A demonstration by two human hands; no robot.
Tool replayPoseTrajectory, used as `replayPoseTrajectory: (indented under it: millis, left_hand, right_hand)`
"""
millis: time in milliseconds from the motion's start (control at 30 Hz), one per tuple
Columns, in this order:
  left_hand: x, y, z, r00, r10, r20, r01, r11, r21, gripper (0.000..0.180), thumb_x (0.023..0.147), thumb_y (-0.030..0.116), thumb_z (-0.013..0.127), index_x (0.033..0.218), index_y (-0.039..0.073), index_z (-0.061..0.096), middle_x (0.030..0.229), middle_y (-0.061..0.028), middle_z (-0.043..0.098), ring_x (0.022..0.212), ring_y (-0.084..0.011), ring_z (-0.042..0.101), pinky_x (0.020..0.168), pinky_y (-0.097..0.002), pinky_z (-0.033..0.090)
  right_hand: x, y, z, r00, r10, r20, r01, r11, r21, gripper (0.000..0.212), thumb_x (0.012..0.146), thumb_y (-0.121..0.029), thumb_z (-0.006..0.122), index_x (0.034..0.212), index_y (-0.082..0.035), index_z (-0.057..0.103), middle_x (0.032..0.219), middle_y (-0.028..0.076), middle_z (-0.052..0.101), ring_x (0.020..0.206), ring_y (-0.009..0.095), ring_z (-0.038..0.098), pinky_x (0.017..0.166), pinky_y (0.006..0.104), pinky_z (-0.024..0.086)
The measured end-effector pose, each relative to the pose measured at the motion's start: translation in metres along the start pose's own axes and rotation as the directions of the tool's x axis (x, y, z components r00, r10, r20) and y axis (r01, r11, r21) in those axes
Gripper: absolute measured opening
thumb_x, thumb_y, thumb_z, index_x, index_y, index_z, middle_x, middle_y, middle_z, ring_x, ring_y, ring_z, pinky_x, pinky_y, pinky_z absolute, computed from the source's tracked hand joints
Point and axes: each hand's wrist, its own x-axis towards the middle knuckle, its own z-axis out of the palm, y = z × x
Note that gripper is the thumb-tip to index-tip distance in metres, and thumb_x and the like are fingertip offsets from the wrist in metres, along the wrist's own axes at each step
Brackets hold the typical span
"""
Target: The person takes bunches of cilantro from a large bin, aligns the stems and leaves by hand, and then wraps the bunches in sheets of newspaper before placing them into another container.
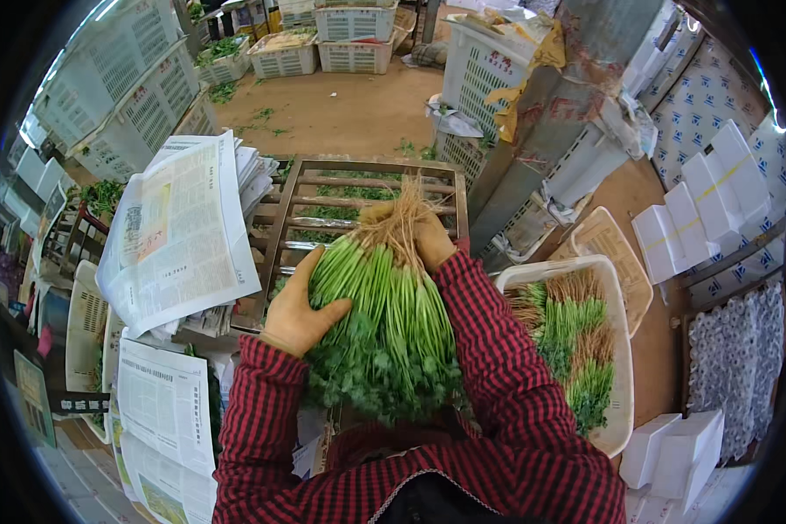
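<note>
A large bunch of coriander (384, 306) fans out in front of me, pale roots at the far end and green leaves toward my body. My left hand (304, 306), in a tan glove, grips its left side, the thumb lying over the stems. Around the right side of the root end curls my right hand (431, 242), partly hidden by the roots. The bunch is over a slatted metal rack (371, 179), with loose greens showing beneath the slats. At my right, a white plastic basket (618, 349) holds several more coriander bunches with brown roots.
Newspapers (183, 236) are stacked left of the rack, with more sheets (166, 410) nearer me. Ventilated white crates (140, 96) tower at the far left. A metal post (568, 96) rises at the right, near white boxes (699, 201). Scattered greens lie on the brown floor (349, 105).
</note>
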Motion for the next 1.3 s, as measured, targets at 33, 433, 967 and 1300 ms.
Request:
replayPoseTrajectory:
  millis: [33,433,967,1300]
  left_hand:
    - [0.019,-0.014,0.012,0.996,-0.082,-0.027,0.084,0.990,0.110,0.089,0.084,0.030,0.082,0.158,0.008,0.037,0.147,-0.0230,0.055,0.132,-0.0375,0.057,0.109,-0.0424,0.047]
    - [0.045,-0.116,0.080,0.879,-0.454,-0.146,0.469,0.878,0.094,0.076,0.086,0.013,0.083,0.150,0.000,0.046,0.141,-0.0210,0.061,0.127,-0.0346,0.060,0.107,-0.0432,0.047]
    - [0.043,-0.113,0.083,0.925,-0.366,0.100,0.380,0.888,-0.260,0.055,0.090,-0.007,0.060,0.143,0.005,0.050,0.122,-0.0120,0.067,0.106,-0.0219,0.065,0.089,-0.0336,0.054]
    - [0.055,-0.038,0.014,0.883,-0.460,-0.096,0.420,0.864,-0.277,0.072,0.085,0.014,0.082,0.145,-0.003,0.047,0.132,-0.0193,0.065,0.115,-0.0273,0.065,0.101,-0.0372,0.051]
  right_hand:
    - [0.018,-0.001,-0.011,0.998,0.058,0.012,-0.055,0.982,-0.183,0.037,0.103,-0.013,0.052,0.136,0.003,0.058,0.125,0.018,0.068,0.110,0.028,0.067,0.100,0.0373,0.051]
    - [-0.065,0.066,-0.099,0.962,0.089,-0.259,-0.099,0.995,-0.025,0.050,0.103,-0.009,0.060,0.151,-0.001,0.046,0.136,0.017,0.062,0.122,0.021,0.061,0.104,0.0307,0.048]
    - [-0.091,0.028,0.011,0.895,0.362,-0.262,-0.431,0.851,-0.299,0.114,0.085,-0.028,0.083,0.165,-0.003,0.007,0.165,0.024,0.028,0.146,0.033,0.038,0.121,0.0390,0.031]
    - [-0.074,-0.016,0.011,0.908,0.142,-0.394,-0.265,0.923,-0.280,0.111,0.074,-0.006,0.083,0.163,-0.003,0.018,0.153,0.018,0.045,0.139,0.029,0.047,0.118,0.0383,0.037]
